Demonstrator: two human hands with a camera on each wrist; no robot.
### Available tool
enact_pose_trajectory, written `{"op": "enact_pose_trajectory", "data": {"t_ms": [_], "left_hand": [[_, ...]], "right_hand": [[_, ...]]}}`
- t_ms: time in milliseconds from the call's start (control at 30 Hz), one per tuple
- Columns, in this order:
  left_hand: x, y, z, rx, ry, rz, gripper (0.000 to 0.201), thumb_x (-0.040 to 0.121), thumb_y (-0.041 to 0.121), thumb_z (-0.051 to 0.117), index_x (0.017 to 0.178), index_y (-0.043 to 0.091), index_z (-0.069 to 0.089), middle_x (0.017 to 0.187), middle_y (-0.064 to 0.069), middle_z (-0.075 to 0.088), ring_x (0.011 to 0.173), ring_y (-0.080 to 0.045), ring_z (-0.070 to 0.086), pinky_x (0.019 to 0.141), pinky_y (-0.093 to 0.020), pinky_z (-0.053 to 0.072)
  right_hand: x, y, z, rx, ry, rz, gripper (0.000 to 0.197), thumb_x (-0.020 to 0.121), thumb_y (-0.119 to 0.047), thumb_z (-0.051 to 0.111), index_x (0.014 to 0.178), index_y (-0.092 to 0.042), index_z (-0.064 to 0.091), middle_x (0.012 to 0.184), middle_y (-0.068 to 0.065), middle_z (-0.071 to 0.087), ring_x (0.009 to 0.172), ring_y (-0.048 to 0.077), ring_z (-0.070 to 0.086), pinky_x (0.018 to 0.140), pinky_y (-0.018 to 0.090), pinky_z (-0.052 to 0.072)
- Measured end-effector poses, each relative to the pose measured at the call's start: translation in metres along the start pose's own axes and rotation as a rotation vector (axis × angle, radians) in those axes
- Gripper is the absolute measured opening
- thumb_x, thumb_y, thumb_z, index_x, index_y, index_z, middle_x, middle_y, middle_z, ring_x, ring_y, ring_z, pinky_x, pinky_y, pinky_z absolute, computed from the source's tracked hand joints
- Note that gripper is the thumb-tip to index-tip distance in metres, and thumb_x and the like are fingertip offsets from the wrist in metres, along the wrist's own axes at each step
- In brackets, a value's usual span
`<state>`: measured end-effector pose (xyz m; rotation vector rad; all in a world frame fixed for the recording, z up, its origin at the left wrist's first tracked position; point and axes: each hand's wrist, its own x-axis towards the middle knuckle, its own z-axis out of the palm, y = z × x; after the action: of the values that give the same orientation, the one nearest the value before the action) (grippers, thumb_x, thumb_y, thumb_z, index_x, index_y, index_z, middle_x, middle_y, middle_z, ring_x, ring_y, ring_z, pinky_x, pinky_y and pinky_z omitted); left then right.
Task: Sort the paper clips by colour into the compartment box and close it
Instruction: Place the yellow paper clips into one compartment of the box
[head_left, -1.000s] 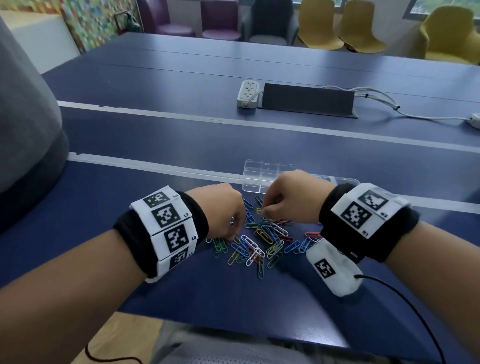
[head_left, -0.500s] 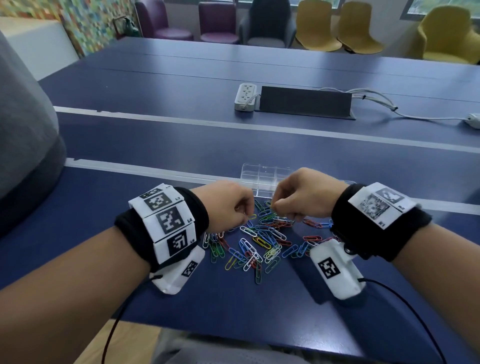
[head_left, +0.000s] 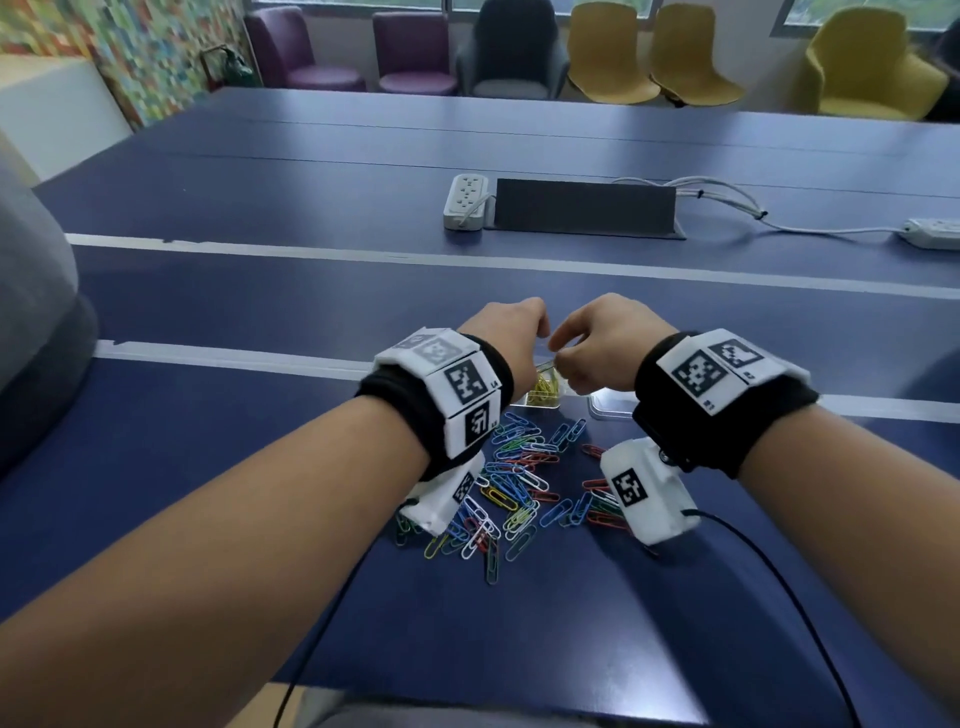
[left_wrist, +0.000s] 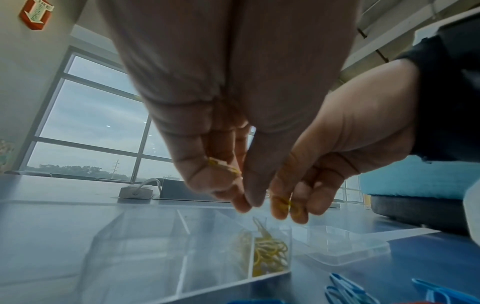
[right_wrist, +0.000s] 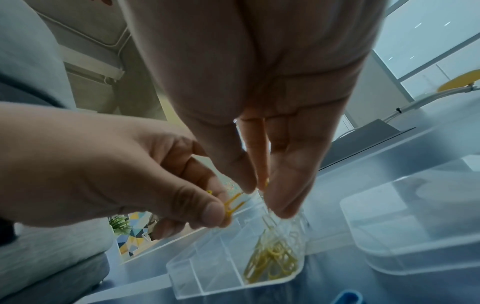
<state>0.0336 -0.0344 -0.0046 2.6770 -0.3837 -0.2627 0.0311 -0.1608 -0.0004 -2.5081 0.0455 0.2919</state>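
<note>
Left hand (head_left: 511, 332): moved up from the pile, now above the box (right_wrist: 207, 273); thumb and finger pinch a yellow clip (right_wrist: 232, 203).
Right hand (head_left: 602, 343): also lifted over the box; fingers point down and hold yellow clips (left_wrist: 284, 202).
Box: open on the table (head_left: 519, 623), one compartment holds yellow clips (head_left: 543, 388).
Lid (right_wrist: 415, 226): just beside the box.
Pile (head_left: 519, 483): mixed colours, near the wrists.

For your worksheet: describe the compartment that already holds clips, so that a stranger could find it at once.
On the blue table, past the loose pile of mixed clips, lies a clear compartment box beneath both hands. The compartment wanted is the near corner one beside the detached lid: it alone holds yellow clips.
</note>
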Motion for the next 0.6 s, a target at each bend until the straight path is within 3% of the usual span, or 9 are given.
{"op": "enact_pose_trajectory", "data": {"t_ms": [167,500,600], "left_hand": [[0.008,0.009,-0.003,-0.037,-0.011,-0.018,0.042,0.083,0.004,0.06,0.122,0.018,0.049,0.112,-0.008,0.065,0.102,-0.025,0.062,0.088,-0.036,0.052],[0.008,0.018,-0.002,-0.177,-0.018,-0.043,0.052,0.087,-0.001,0.049,0.132,0.023,0.044,0.12,-0.009,0.061,0.103,-0.026,0.062,0.087,-0.037,0.054],[0.007,0.013,-0.003,-0.193,-0.001,-0.034,0.042,0.087,0.003,0.049,0.124,0.022,0.05,0.112,-0.006,0.064,0.094,-0.024,0.063,0.084,-0.035,0.055]], "right_hand": [[0.006,0.008,-0.002,0.049,-0.014,0.013,0.04,0.078,-0.003,0.057,0.114,-0.016,0.067,0.099,0.01,0.073,0.092,0.026,0.07,0.089,0.04,0.056],[0.002,0.02,-0.003,0.106,-0.024,0.026,0.036,0.083,-0.005,0.051,0.113,-0.021,0.062,0.085,0.012,0.075,0.073,0.026,0.074,0.081,0.041,0.06],[-0.005,0.019,-0.004,0.056,-0.02,-0.006,0.03,0.085,-0.006,0.051,0.106,-0.022,0.066,0.087,0.01,0.074,0.069,0.023,0.072,0.078,0.038,0.061]]}}
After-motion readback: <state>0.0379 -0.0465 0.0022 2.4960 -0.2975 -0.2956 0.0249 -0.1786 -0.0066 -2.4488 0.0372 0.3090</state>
